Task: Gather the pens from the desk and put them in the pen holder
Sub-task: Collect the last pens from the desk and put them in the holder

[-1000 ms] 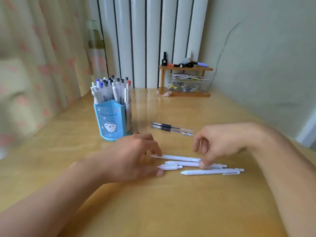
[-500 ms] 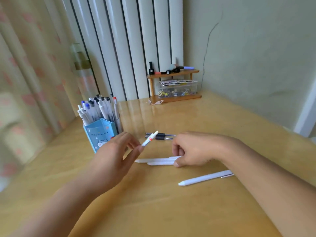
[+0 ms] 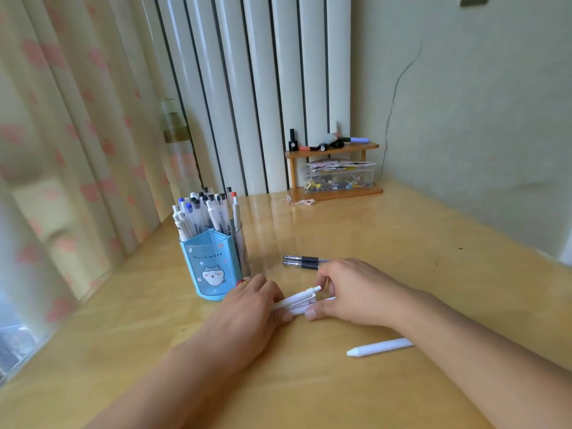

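A blue pen holder (image 3: 210, 267) with a cartoon cat stands at the left of the wooden desk (image 3: 402, 249), full of several pens. In front of it lies a small bunch of white pens (image 3: 298, 301). My left hand (image 3: 247, 308) grips the bunch's left end. My right hand (image 3: 349, 289) pinches its right end between thumb and fingers. Two black-grip pens (image 3: 305, 262) lie side by side just behind my right hand. One white pen (image 3: 379, 347) lies alone by my right forearm.
A small wooden shelf (image 3: 332, 168) with a clear box of clips stands at the back against the radiator. A curtain hangs along the left edge. The wall borders the desk on the right.
My left hand, which held one white pen up in the air, has come down and brought it to the other white pens. Both hands now close on the bunch.
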